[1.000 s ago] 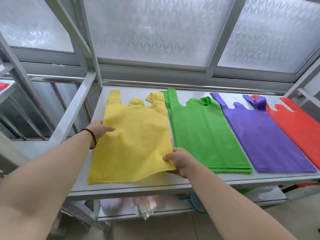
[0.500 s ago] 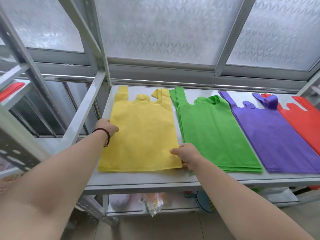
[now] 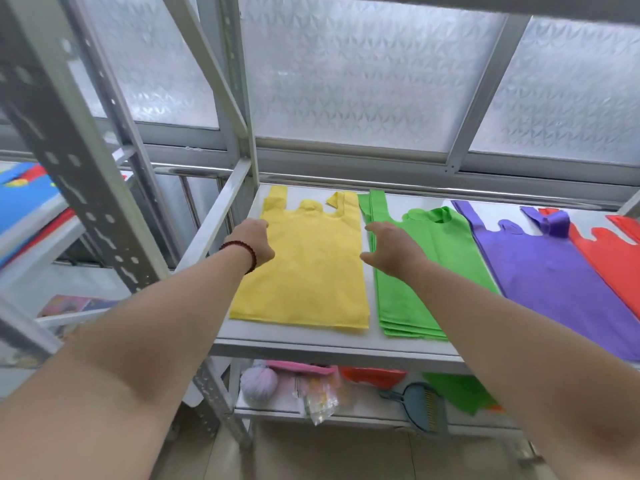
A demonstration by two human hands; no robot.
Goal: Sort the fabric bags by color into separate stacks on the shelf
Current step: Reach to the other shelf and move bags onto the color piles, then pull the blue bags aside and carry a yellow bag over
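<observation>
shelf: white metal shelf board under a frosted window, with four colour stacks laid side by side along it

yellow bag: flat at the left end of the shelf, handles pointing toward the window, bottom edge close to the front lip. looks like one bag or a really thin pile, can't tell which

green bags: just right of the yellow one with a thin strip of bare shelf between them. you can see several layers at the bottom edge, so it's a proper stack

purple bags: next one along to the right, one handle curled up near the top

red bags: far right end, mostly cut off by the frame edge

left hand: sits at the left edge of the yellow bag, about halfway up. fingers are tucked out of sight from here, so honestly can't tell if it's pinching the fabric or just resting. dark bead bracelet on the wrist

right hand: over the gap between yellow and green, fingers spread out and loose, not gripping anything, thumb pointing toward the yellow bag

lower shelf: a lavender ball, a pink thing, a crinkly plastic packet, a bluish dustpan, plus some loose red and green fabric

left side: another rack with blue and red stuff lying on it
</observation>
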